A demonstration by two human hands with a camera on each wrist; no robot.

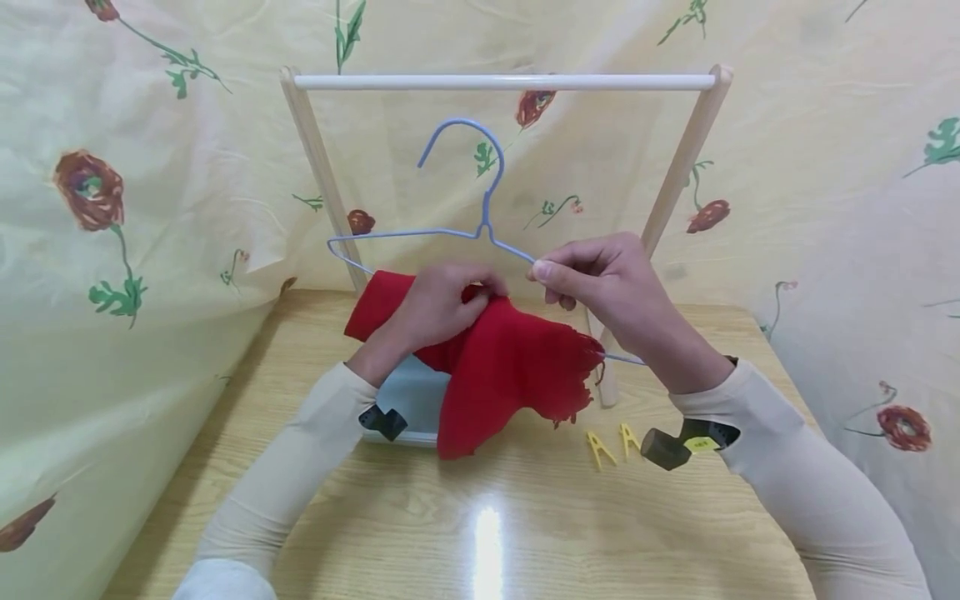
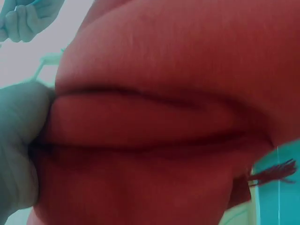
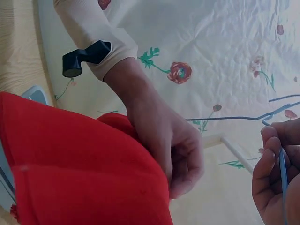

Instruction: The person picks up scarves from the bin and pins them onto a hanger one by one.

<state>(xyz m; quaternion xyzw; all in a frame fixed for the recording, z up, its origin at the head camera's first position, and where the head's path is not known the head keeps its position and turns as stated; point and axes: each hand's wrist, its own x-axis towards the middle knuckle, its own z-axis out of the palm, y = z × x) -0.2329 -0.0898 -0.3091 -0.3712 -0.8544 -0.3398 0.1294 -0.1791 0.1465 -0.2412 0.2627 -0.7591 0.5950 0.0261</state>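
Note:
A blue wire hanger (image 1: 485, 208) is held up over the table, its hook pointing up. My right hand (image 1: 611, 279) pinches the hanger's right shoulder between thumb and fingers. A red scarf (image 1: 510, 375) with a fringed end hangs across the lower part of the hanger and hides much of its bottom bar. With my left hand (image 1: 442, 308) I grip the scarf's upper edge near the middle of the hanger. Folds of the scarf (image 2: 154, 122) fill most of the left wrist view. In the right wrist view the left hand's fingers (image 3: 185, 173) curl at the cloth.
Behind the hanger stands a rack with wooden legs and a white rail (image 1: 502, 82). A light blue tray (image 1: 412, 400) lies partly under the scarf. Two yellow clothespins, a left one (image 1: 601, 451) and a right one (image 1: 629, 441), lie on the wooden table (image 1: 375, 517). Flowered cloth (image 1: 172, 167) surrounds the table.

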